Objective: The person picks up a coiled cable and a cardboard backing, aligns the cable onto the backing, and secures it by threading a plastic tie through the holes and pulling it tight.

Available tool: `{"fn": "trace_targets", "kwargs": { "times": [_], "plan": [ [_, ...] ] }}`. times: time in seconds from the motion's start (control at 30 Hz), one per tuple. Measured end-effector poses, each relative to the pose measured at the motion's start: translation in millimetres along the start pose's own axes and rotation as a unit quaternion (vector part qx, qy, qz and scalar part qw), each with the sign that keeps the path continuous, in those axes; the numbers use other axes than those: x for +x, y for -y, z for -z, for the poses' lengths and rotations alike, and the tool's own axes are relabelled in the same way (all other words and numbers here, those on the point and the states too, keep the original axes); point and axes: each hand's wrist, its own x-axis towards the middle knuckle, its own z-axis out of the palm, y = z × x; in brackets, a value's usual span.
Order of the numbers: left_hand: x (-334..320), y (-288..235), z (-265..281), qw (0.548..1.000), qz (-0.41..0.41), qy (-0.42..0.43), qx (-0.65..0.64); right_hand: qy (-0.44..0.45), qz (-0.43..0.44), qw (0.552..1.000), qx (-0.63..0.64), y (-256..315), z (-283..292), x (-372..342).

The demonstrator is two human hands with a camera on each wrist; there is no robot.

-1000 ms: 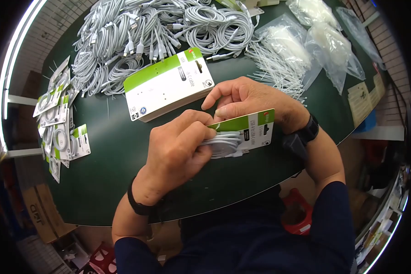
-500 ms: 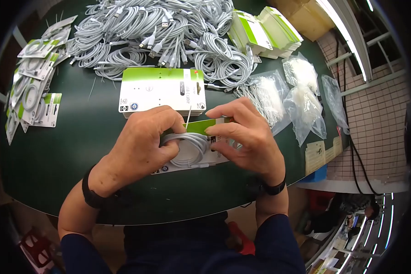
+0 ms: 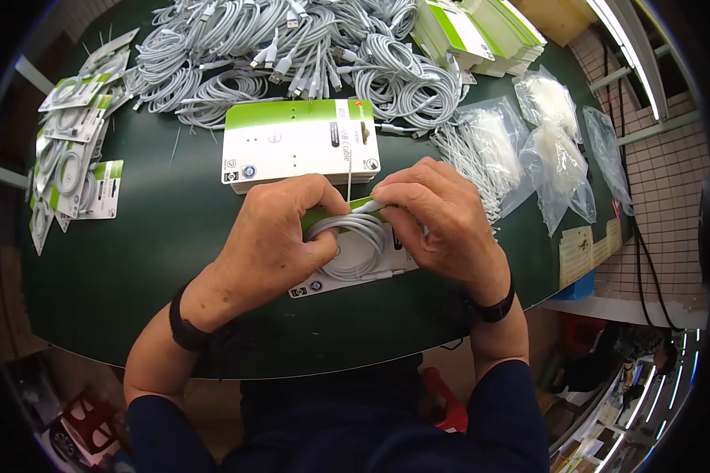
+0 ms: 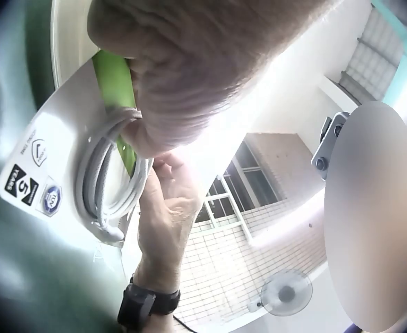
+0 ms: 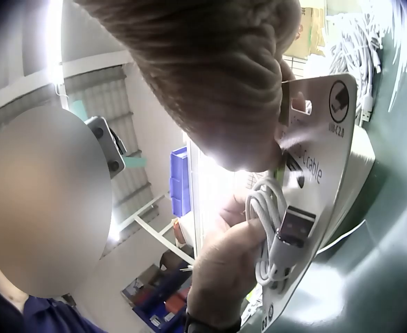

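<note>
Your work lay between your two hands: a ring-shaped coil of pale grey cable [image 3: 355,223] against the face of a flat white-and-green printed card [image 3: 331,285]. Your left hand [image 3: 280,225] stood at nine o'clock of the coil, its index finger and thumb curled over and gripping the ring. Your right hand [image 3: 446,225] stood between two and three o'clock, its fingertips pinching a white cable end [image 3: 366,207] at the coil's one o'clock. A thin white plastic strip [image 3: 349,177] rose toward twelve o'clock beside your left index fingertip. The cable's rectangular metal-tipped plug [image 5: 297,225] lay at the coil's four o'clock in the head view. The card was tilted in the left wrist view; whether its lower edge touched the dark green tabletop [image 3: 158,252] could not be told.

Around the coil, at eleven o'clock, sat a rectangular stack of white-and-green cards [image 3: 300,154], with a large heap of grey looped cables [image 3: 237,59] beyond it. Loose white plastic ties [image 3: 469,169] lay at two o'clock, and a pile of cards bearing coiled cables [image 3: 71,169] lay near ten o'clock.
</note>
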Motion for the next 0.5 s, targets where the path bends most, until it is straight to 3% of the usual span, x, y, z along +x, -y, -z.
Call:
{"fn": "trace_targets", "kwargs": {
  "times": [0.33,0.5],
  "plan": [
    [0.4,9.8,-4.0,0.997,0.059,-0.014,-0.042,0.057,-0.024,0.996,-0.061,11.4,1.6,8.9],
    [1.7,16.9,-7.0,0.997,0.012,-0.051,-0.056,0.07,-0.028,0.996,-0.048,22.3,3.2,18.2]
  ]
}}
